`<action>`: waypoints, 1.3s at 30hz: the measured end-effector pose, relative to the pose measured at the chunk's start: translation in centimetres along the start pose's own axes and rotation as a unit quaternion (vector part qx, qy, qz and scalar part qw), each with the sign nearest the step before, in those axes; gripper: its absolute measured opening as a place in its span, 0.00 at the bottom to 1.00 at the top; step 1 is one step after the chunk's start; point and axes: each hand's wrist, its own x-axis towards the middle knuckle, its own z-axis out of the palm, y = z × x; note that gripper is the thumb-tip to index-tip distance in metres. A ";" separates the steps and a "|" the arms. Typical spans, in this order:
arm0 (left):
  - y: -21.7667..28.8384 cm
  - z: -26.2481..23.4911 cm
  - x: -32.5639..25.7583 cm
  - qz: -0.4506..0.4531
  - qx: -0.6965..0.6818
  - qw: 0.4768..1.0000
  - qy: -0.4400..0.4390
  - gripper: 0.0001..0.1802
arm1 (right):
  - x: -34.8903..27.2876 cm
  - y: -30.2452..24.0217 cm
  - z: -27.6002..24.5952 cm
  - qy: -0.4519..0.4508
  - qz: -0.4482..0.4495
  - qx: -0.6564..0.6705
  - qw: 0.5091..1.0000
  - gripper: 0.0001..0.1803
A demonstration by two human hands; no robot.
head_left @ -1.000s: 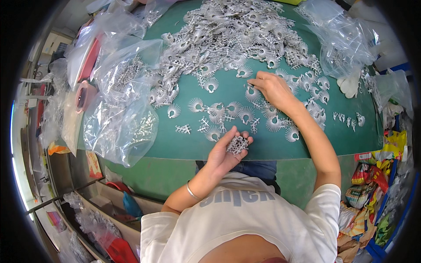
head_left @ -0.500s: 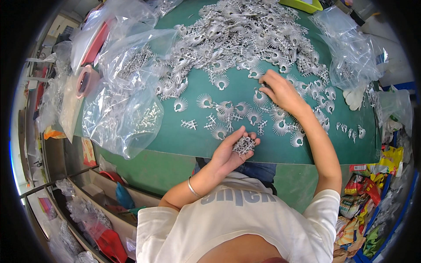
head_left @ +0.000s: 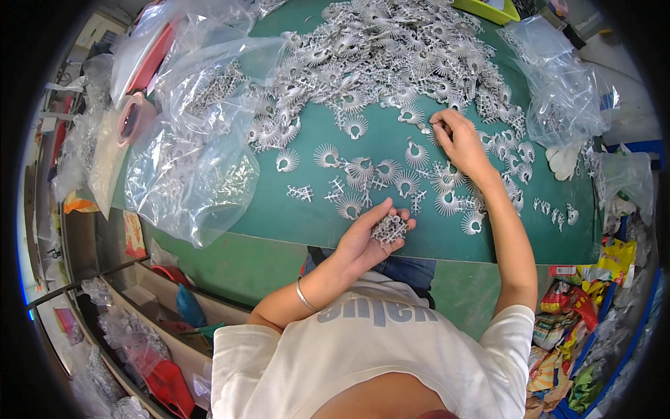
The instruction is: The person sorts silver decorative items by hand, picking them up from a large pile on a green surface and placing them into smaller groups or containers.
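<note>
My left hand (head_left: 371,241) is cupped near the table's front edge, closed around a bunch of small grey metal pieces (head_left: 389,229). Farther out and to the right, my right hand (head_left: 463,145) has its thumb and fingers bent together at a fan-shaped grey piece (head_left: 427,130), partly hidden under the fingertips. Loose fan-shaped pieces (head_left: 360,169) and small branched pieces (head_left: 300,193) lie scattered on the green tabletop (head_left: 293,230) between and around my hands. Beyond them rises a large heap of the same grey pieces (head_left: 391,56).
Clear plastic bags with grey pieces (head_left: 202,174) cover the table's left side, beside a pink roll (head_left: 135,119). Another clear bag (head_left: 551,84) and white gloves (head_left: 562,160) lie right. A yellow-green tray (head_left: 492,10) stands at the back. Colourful packets (head_left: 572,307) fill the lower right.
My right hand has shifted slightly right, and its fingers have drawn closer together at a grey piece. My left hand stays in nearly the same place with its bunch.
</note>
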 end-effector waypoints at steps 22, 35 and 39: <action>0.2 0.0 0.0 -0.007 0.005 1.000 0.008 0.14 | 0.4 -0.7 0.9 0.015 -0.142 -0.084 0.986 0.08; 0.1 -0.2 0.1 -0.005 -0.004 1.000 -0.009 0.13 | 0.7 -0.4 0.2 -0.039 -0.077 0.004 0.996 0.08; 0.2 -0.4 0.0 -0.003 0.001 1.000 -0.008 0.13 | 1.2 -2.5 -0.8 -0.090 0.036 0.042 0.994 0.11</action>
